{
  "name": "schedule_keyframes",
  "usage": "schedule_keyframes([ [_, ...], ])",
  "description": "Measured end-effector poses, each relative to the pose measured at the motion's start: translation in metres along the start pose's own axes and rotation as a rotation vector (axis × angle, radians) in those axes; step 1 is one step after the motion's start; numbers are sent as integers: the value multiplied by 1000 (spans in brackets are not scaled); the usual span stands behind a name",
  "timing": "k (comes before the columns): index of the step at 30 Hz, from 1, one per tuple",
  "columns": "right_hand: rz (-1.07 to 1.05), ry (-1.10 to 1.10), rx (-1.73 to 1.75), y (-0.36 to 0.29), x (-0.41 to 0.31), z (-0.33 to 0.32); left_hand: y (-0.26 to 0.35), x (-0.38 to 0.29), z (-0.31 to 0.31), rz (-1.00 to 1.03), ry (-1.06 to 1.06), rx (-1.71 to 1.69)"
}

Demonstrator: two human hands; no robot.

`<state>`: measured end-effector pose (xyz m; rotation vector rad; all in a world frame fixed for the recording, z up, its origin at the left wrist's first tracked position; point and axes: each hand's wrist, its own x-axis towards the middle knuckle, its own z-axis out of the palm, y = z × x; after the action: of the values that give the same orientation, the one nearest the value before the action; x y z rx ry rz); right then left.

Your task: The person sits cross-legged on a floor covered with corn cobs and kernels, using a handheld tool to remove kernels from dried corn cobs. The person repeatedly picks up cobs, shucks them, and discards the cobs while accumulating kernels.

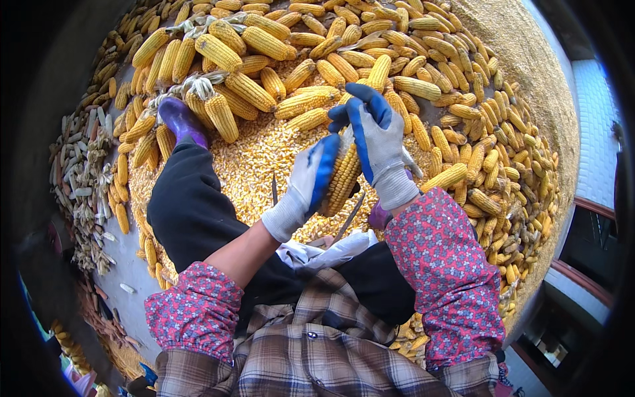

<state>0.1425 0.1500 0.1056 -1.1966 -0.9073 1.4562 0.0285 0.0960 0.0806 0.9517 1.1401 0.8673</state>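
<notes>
My left hand, in a white glove with a blue coated palm, grips a yellow corn ear over my lap. Some kernels appear to be gone near the ear's upper end, where a pale patch shows. My right hand, gloved the same way, is at that upper end with its fingers bent and thumb side against the ear. Its palm is hidden, so its grip is unclear. Behind its wrist a pale piece, perhaps husk or bare cob, sticks out. Loose kernels lie heaped below both hands.
Corn ears surround the kernels, some tied by husks. Two dark pointed metal pieces rise before my lap, near a white cloth. Bare cobs lie left. My purple boot rests among the ears.
</notes>
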Motion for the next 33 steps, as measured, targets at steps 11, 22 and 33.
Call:
schedule_keyframes([
  [11, -32, -40, 130, -14, 6, -9, 11, 4, -9, -43, -297, -223],
  [22, 4, -33, 39, -8, 4, -14, -3, -1, 4, -152, 45, -349],
  [33, 19, -91, 29, -11, 6, -14, 3, -11, -6, 43, -70, 131],
])
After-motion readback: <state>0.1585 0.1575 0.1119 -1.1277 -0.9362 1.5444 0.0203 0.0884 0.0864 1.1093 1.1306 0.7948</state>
